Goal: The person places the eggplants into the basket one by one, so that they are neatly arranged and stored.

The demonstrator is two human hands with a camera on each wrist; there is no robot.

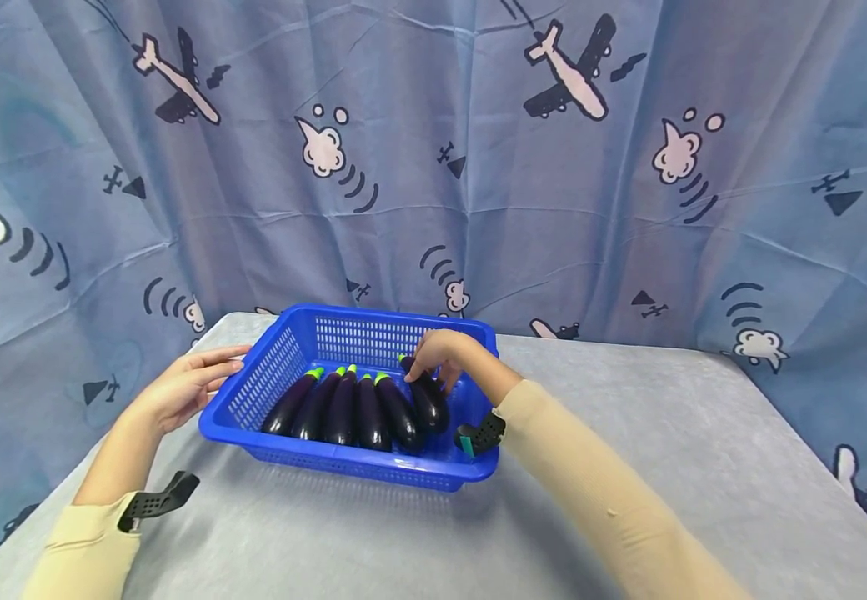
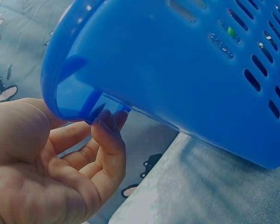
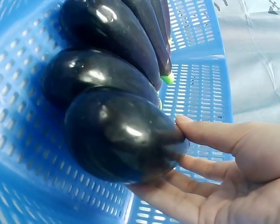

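Note:
A blue plastic basket [image 1: 403, 466] with slotted walls stands on the table, and several dark purple eggplants [image 1: 339, 408] with green stem ends lie side by side in it. My right hand [image 1: 439, 354] reaches inside and grips the rightmost eggplant [image 3: 126, 135] near its stem end, thumb on one side and fingers on the other. That eggplant is tilted beside its neighbour. At the basket's left end, my left hand [image 2: 60, 163] holds the rim, its fingertips under the edge; the thumb tip is hidden behind the rim.
The table [image 1: 628, 433] has a pale grey cover. Behind it hangs a blue curtain [image 1: 403, 167] printed with planes and clouds. A black strap [image 1: 159, 500] sits on the left wrist, and another strap [image 1: 484, 435] on the right.

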